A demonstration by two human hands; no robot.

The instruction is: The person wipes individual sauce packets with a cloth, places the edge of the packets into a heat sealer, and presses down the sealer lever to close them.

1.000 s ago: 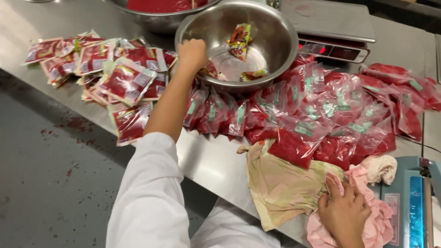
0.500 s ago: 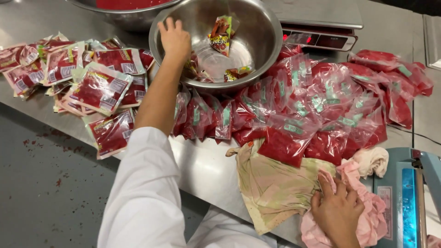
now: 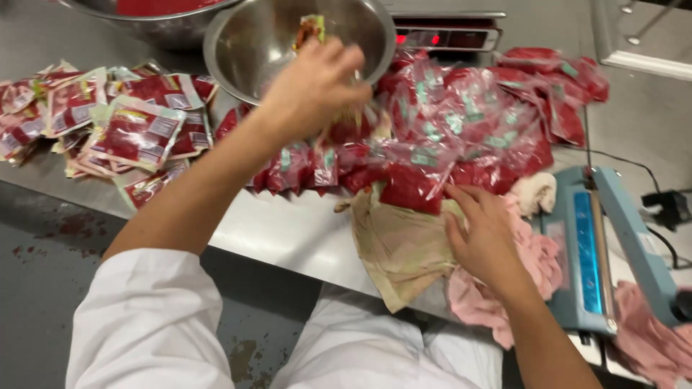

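Hovering at the bowl (image 3: 245,50) rim, left hand (image 3: 313,90) blurred, grip unclear; right hand (image 3: 483,238) flat, released, on beige bag (image 3: 400,248) near red pouches (image 3: 461,130).

A small clear plastic pouch (image 3: 344,122), blurred, hangs pinched in the left hand (image 3: 313,86) just in front of the round stainless-steel mixing bowl (image 3: 252,43), above the heap of clear pouches filled with red sauce (image 3: 461,122) spread across the steel bench (image 3: 288,230). A flat, crumpled beige plastic bag (image 3: 400,248) lies at the bench's near edge, its right side under the right hand (image 3: 484,234), which rests palm down, fingers spread.
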